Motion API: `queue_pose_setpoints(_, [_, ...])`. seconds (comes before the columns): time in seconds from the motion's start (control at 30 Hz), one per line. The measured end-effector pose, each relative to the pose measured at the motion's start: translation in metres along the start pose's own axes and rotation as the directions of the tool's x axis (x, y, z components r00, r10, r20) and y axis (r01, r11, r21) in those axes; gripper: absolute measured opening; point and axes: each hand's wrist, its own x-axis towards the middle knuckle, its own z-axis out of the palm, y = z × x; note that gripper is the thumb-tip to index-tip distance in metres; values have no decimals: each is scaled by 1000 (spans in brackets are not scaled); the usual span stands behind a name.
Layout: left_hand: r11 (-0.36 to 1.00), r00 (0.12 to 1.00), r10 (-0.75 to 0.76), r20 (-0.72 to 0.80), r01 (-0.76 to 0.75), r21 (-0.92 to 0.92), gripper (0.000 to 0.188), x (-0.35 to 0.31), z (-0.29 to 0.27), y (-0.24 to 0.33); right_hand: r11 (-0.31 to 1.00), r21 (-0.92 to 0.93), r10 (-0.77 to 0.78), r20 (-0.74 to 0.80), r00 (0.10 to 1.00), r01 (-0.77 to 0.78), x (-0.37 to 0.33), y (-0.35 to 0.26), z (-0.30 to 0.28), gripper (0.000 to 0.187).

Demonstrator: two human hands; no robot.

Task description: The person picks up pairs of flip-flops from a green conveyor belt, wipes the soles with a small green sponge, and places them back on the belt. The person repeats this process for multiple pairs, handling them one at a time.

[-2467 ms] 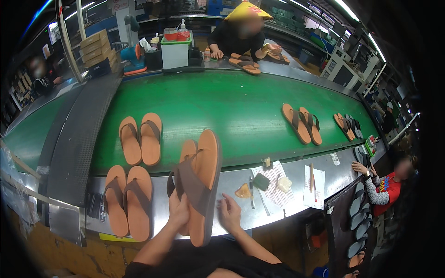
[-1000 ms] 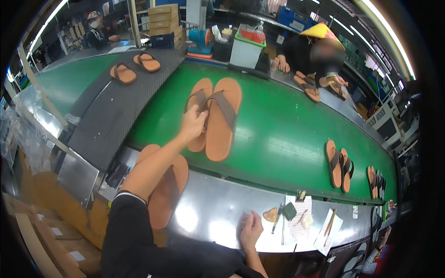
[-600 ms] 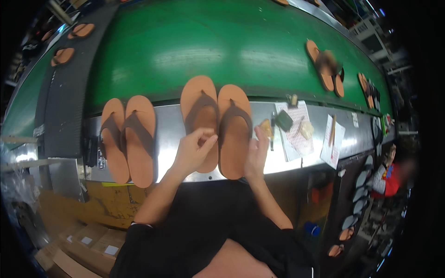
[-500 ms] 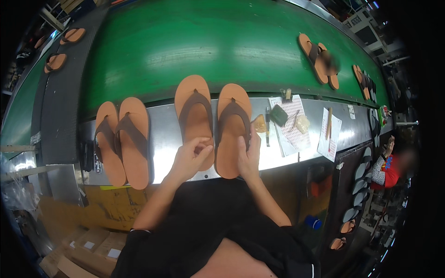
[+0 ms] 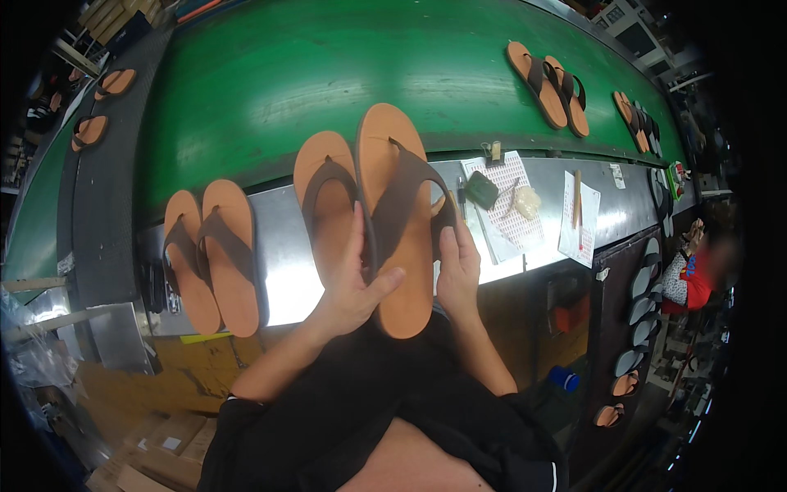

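Observation:
A tan flip-flop (image 5: 405,283) with a dark brown strap is raised off the metal ledge between my hands. My left hand (image 5: 354,293) grips its left edge, the thumb lying on the footbed near the heel. With thumb and fingers, my right hand (image 5: 458,271) pinches the right end of the strap. Just to the left is a matching flip-flop (image 5: 326,215) on the ledge, its heel hidden behind my left hand. Farther left stands another pair, a left flip-flop (image 5: 190,275) and a right flip-flop (image 5: 234,271), side by side.
The metal ledge (image 5: 283,279) borders a green conveyor belt (image 5: 270,82) carrying more flip-flops (image 5: 545,92). Right of my hands lie printed sheets (image 5: 510,225), a green block (image 5: 481,191), a pale lump (image 5: 527,202) and a pencil (image 5: 576,198). A person in red (image 5: 693,283) is at far right.
The right flip-flop has come up off the ledge toward me and tilted. My left hand moved from the left flip-flop onto it; my right hand shifted to its strap.

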Motion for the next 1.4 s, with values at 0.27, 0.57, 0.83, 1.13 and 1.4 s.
queue_pose_setpoints(0.27, [998,978,54,-201,-50,29,66,-5,-2,7,935,-235,-262,51,964,267,-15,-18,6,49])
queue_pose_setpoints(0.57, [995,989,12,-149,-26,-93,73,-7,-3,7,928,-226,-289,73,955,298,-11,-21,9,53])
queue_pose_setpoints(0.83, [881,984,-171,-46,132,-454,86,-11,-1,21,789,-432,-374,226,900,436,-7,-17,11,54])
queue_pose_setpoints(1.13, [866,989,-145,-32,111,-488,84,-12,-4,17,728,-429,-479,239,844,535,-8,-21,12,55])
queue_pose_setpoints(1.4, [991,957,22,-291,-59,-120,69,-7,-24,-8,687,-570,-455,147,878,451,-1,7,-2,44])
